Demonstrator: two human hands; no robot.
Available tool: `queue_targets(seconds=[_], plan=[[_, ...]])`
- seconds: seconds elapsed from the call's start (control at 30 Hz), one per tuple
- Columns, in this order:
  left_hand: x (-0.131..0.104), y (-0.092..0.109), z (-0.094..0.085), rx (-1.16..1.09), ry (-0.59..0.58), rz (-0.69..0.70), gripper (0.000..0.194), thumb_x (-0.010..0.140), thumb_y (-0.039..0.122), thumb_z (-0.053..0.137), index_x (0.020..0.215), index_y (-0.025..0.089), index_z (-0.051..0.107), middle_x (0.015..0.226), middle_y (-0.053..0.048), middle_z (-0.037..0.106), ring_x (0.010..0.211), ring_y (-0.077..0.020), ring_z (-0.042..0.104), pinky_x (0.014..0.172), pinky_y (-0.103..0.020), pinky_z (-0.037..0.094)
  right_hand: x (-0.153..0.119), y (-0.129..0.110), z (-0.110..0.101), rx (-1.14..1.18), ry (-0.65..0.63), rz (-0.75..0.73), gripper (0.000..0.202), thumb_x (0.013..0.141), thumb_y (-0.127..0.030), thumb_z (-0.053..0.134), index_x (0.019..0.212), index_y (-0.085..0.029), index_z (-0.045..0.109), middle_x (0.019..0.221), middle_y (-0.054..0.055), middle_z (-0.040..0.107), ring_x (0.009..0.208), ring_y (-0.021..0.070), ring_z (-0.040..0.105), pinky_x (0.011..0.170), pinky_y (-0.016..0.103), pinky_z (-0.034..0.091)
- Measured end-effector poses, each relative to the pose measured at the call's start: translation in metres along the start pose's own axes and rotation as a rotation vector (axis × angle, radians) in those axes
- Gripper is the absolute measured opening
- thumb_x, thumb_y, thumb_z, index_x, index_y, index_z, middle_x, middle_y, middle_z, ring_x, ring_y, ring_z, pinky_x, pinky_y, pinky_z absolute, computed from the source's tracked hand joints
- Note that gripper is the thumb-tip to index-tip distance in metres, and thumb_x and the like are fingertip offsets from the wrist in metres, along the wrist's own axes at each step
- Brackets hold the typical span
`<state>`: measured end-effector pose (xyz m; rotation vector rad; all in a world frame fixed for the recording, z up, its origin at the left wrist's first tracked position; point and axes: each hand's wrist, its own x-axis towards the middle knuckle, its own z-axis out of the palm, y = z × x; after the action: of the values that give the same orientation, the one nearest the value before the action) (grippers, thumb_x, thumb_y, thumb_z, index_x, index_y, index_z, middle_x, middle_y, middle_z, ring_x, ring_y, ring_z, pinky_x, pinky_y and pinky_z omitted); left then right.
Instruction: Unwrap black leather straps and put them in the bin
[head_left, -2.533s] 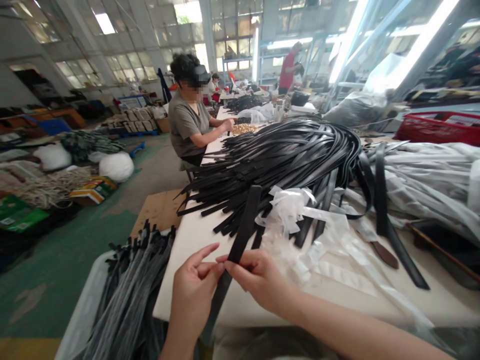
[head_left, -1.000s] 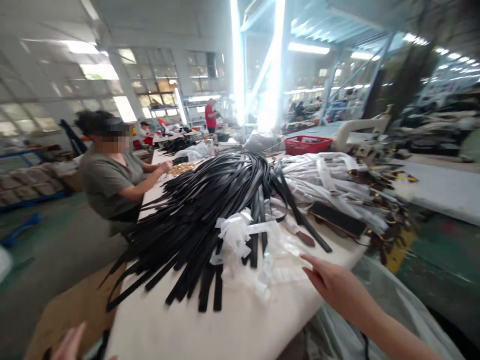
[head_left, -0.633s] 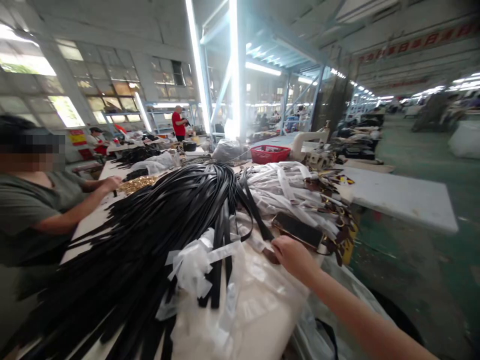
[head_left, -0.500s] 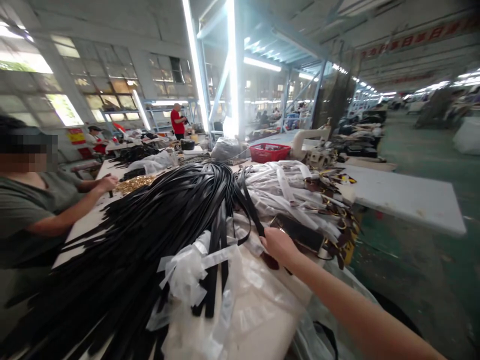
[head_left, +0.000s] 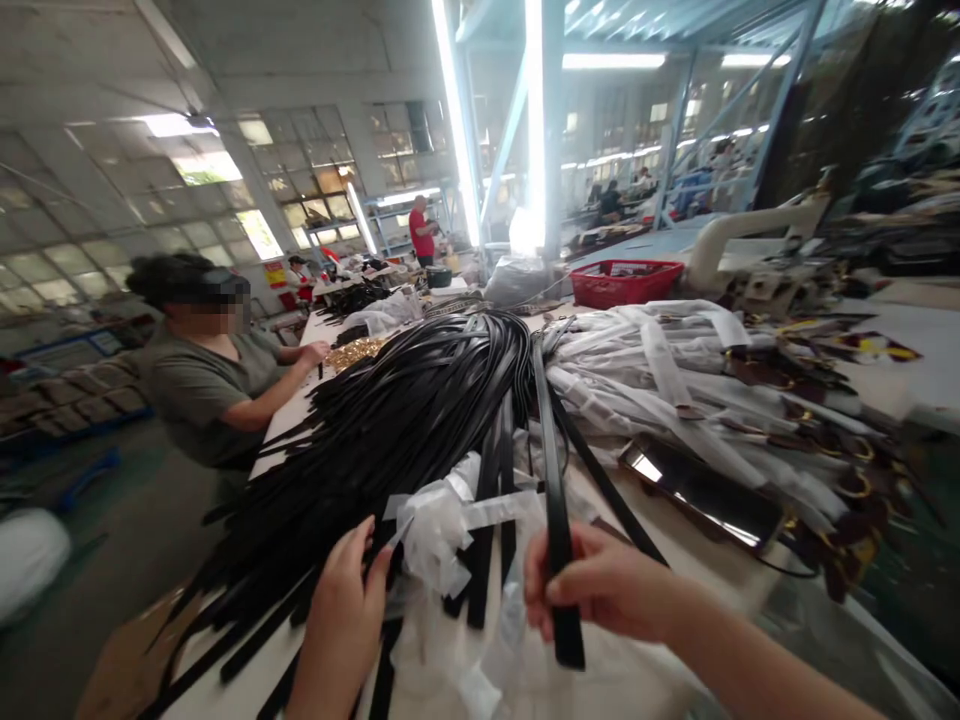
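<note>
My right hand (head_left: 600, 590) grips a black belt strap (head_left: 553, 470) near its loose end, lifting it off the white table (head_left: 675, 530). My left hand (head_left: 345, 610) rests with fingers spread on the near edge of a large pile of black straps (head_left: 390, 410), beside crumpled clear plastic sleeves (head_left: 439, 525). It holds nothing that I can see. The strap in my right hand runs back into the pile.
A heap of belts in clear sleeves (head_left: 675, 370) lies at the right, with a dark phone (head_left: 701, 490) beside it. A seated person (head_left: 202, 370) works at the left by gold buckles (head_left: 352, 352). A red basket (head_left: 626, 280) stands behind.
My left hand let go of an earlier strap and came back onto the pile. My right hand reached right, took one black strap and pulled it toward me. The view swung right, then back.
</note>
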<state>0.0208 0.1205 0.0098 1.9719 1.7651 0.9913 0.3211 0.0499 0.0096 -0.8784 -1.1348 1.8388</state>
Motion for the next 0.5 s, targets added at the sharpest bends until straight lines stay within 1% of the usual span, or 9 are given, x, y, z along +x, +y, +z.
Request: queue_targets(seconds=[0.03, 0.07, 0.13, 0.2, 0.27, 0.33, 0.37, 0.43, 0.5], plan=[[0.013, 0.007, 0.005, -0.031, 0.003, -0.031, 0.065, 0.080, 0.053, 0.050, 0.118, 0.003, 0.062, 0.116, -0.026, 0.066, 0.102, -0.0364, 0.064, 0.095, -0.055, 0.049, 0.002, 0.005, 0.015, 0.094, -0.065, 0.006, 0.025, 0.063, -0.019, 0.062, 0.087, -0.014, 0.068, 0.080, 0.008, 0.072, 0.069, 0.0176, 0.068, 0.070, 0.031, 0.052], [0.025, 0.012, 0.009, -0.065, -0.011, -0.051, 0.061, 0.079, 0.052, 0.053, 0.113, 0.003, 0.065, 0.110, -0.025, 0.068, 0.096, -0.0351, 0.066, 0.092, -0.053, 0.050, 0.008, 0.009, 0.029, 0.144, -0.078, -0.008, 0.029, 0.062, -0.015, 0.061, 0.090, -0.014, 0.070, 0.081, 0.008, 0.073, 0.069, 0.0172, 0.068, 0.071, 0.030, 0.051], [0.040, 0.014, 0.016, -0.123, -0.071, -0.062, 0.044, 0.078, 0.047, 0.058, 0.096, 0.009, 0.072, 0.093, -0.018, 0.074, 0.085, -0.0307, 0.068, 0.083, -0.043, 0.053, 0.030, 0.013, 0.053, 0.109, 0.016, -0.077, 0.035, 0.063, -0.011, 0.058, 0.095, -0.016, 0.073, 0.084, 0.005, 0.074, 0.071, 0.0162, 0.069, 0.071, 0.028, 0.050], [0.045, 0.010, 0.018, -0.172, -0.094, -0.073, 0.029, 0.075, 0.041, 0.063, 0.079, 0.014, 0.072, 0.077, -0.010, 0.075, 0.076, -0.0267, 0.068, 0.072, -0.034, 0.052, 0.061, 0.013, 0.067, 0.072, 0.131, -0.126, 0.040, 0.065, -0.010, 0.056, 0.100, -0.019, 0.073, 0.092, 0.003, 0.074, 0.077, 0.0170, 0.069, 0.071, 0.027, 0.050], [0.042, 0.004, 0.016, -0.186, -0.033, -0.098, 0.023, 0.073, 0.038, 0.065, 0.069, 0.016, 0.069, 0.066, -0.005, 0.071, 0.068, -0.0236, 0.064, 0.065, -0.030, 0.047, 0.091, 0.015, 0.072, 0.067, 0.219, -0.133, 0.042, 0.069, -0.008, 0.056, 0.106, -0.021, 0.069, 0.108, 0.004, 0.071, 0.080, 0.0169, 0.070, 0.067, 0.025, 0.050], [0.033, -0.002, 0.009, -0.199, 0.062, -0.136, 0.024, 0.073, 0.039, 0.065, 0.064, 0.017, 0.065, 0.058, -0.002, 0.063, 0.060, -0.0202, 0.057, 0.061, -0.029, 0.042, 0.115, 0.020, 0.070, 0.070, 0.312, -0.119, 0.033, 0.075, -0.011, 0.057, 0.106, -0.019, 0.066, 0.116, 0.006, 0.067, 0.073, 0.0147, 0.069, 0.058, 0.022, 0.048], [0.028, -0.004, 0.005, -0.220, 0.097, -0.156, 0.024, 0.073, 0.039, 0.065, 0.063, 0.017, 0.063, 0.055, 0.000, 0.060, 0.057, -0.0186, 0.054, 0.059, -0.028, 0.041, 0.124, 0.024, 0.067, 0.065, 0.352, -0.112, 0.027, 0.079, -0.013, 0.057, 0.104, -0.018, 0.064, 0.115, 0.006, 0.067, 0.069, 0.0133, 0.068, 0.054, 0.021, 0.047], [0.015, -0.004, -0.004, -0.294, 0.132, -0.184, 0.024, 0.073, 0.039, 0.065, 0.064, 0.017, 0.062, 0.057, 0.001, 0.058, 0.057, -0.0168, 0.052, 0.058, -0.027, 0.041, 0.135, 0.036, 0.061, 0.043, 0.398, -0.106, 0.017, 0.086, -0.019, 0.059, 0.102, -0.016, 0.062, 0.106, 0.006, 0.067, 0.063, 0.0112, 0.065, 0.051, 0.020, 0.047], [0.001, 0.000, -0.015, -0.380, 0.142, -0.186, 0.023, 0.072, 0.038, 0.064, 0.064, 0.017, 0.060, 0.061, 0.001, 0.057, 0.060, -0.0159, 0.052, 0.059, -0.026, 0.043, 0.141, 0.047, 0.057, 0.009, 0.409, -0.108, 0.016, 0.091, -0.026, 0.059, 0.102, -0.014, 0.061, 0.096, 0.004, 0.067, 0.061, 0.0100, 0.062, 0.050, 0.021, 0.049]])
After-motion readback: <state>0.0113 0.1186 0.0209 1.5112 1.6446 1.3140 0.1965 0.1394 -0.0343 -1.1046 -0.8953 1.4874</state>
